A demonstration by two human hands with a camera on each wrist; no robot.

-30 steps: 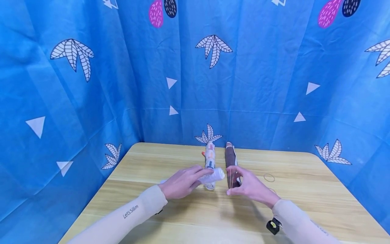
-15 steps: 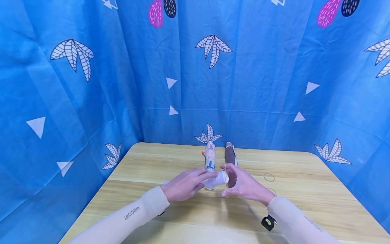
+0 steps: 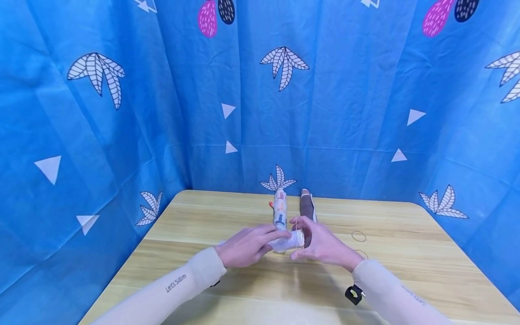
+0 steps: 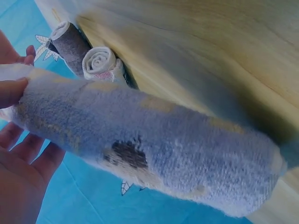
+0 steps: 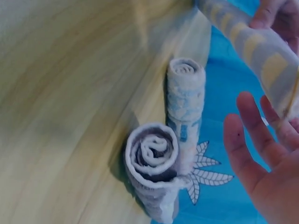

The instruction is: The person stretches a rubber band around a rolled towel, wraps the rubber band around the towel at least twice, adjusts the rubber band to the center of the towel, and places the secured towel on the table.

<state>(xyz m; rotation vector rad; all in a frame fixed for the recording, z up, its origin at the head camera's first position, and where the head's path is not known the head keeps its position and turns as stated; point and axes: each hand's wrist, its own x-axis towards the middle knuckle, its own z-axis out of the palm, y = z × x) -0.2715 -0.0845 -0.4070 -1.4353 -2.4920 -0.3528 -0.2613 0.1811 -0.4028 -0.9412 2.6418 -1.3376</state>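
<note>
My left hand (image 3: 245,247) holds a rolled pale towel (image 4: 163,140) above the table, thumb on one side and fingers on the other. In the left wrist view the roll is lavender-grey with yellowish patches and a dark mark. My right hand (image 3: 325,241) is at the roll's right end, thumb and fingers spread apart. A thin rubber band (image 3: 296,228) is stretched between them. In the right wrist view the band (image 5: 295,88) crosses the end of the roll; whether it encircles the roll fully is hidden.
Behind the hands lie a white patterned towel roll (image 3: 280,207) and a brown towel roll (image 3: 307,207), side by side on the wooden table (image 3: 406,253). Loose rubber bands (image 3: 359,241) lie to the right. A blue curtain (image 3: 345,113) hangs behind and at the sides.
My right hand has moved left, bringing the stretched rubber band over the right end of the towel roll. My left hand has shifted slightly right with the roll.
</note>
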